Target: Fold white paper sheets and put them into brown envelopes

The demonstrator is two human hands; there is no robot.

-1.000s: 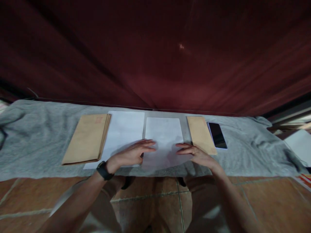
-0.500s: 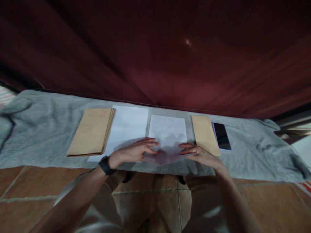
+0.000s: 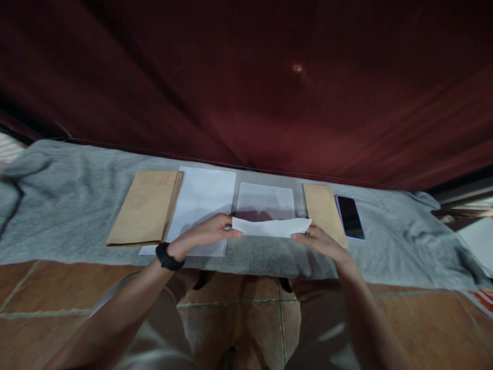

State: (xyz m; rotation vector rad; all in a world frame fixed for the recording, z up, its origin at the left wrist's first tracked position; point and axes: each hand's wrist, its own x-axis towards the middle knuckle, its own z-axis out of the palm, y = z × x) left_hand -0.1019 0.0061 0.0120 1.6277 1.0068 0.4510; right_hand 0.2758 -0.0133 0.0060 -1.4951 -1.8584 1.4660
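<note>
A white sheet of paper lies in the middle of a grey cloth. Its near edge is lifted and curled toward the far edge. My left hand pinches the lifted edge's left corner; a black watch is on that wrist. My right hand pinches the right corner. A stack of white sheets lies just left of my left hand. A single brown envelope lies just right of the folded sheet.
A pile of brown envelopes sits left of the white stack. A dark phone lies right of the single envelope. A dark red curtain hangs behind the cloth. Brown floor tiles and my knees are below.
Both hands lay flat on the sheet's near end. They have now gripped its near corners and raised that edge up and away from me, folding the sheet over.
</note>
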